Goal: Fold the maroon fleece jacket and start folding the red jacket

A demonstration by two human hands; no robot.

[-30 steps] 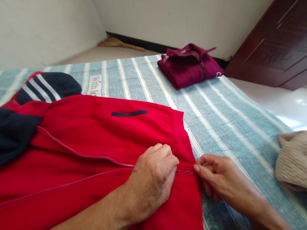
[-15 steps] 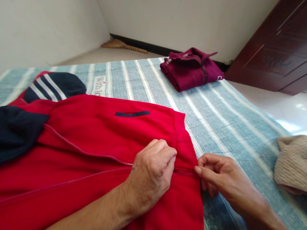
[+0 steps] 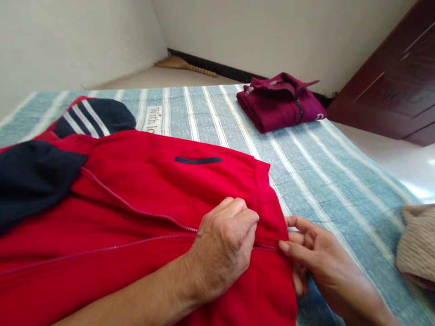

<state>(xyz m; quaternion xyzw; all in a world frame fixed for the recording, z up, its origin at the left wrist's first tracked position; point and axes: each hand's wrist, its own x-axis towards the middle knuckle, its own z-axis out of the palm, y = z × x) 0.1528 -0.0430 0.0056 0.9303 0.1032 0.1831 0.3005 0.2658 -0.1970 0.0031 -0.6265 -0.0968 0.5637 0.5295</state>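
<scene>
Red jacket (image 3: 142, 203) lies flat on the striped bedsheet (image 3: 322, 172); left hand (image 3: 224, 246) pinches its zipper (image 3: 149, 215) near the hem, right hand (image 3: 316, 262) grips the hem corner. Zipping seems in hand, and the next pull likely needs the hem held taut.

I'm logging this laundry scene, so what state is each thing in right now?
red jacket: spread flat on the bed, zipper open along most of its length.
left hand: closed, pinching the zipper near the hem.
right hand: pinching the hem edge at the zipper's end.
maroon jacket: folded, zipped.
beige knit: bunched at the bed's edge.
striped bedsheet: spread flat.
</scene>
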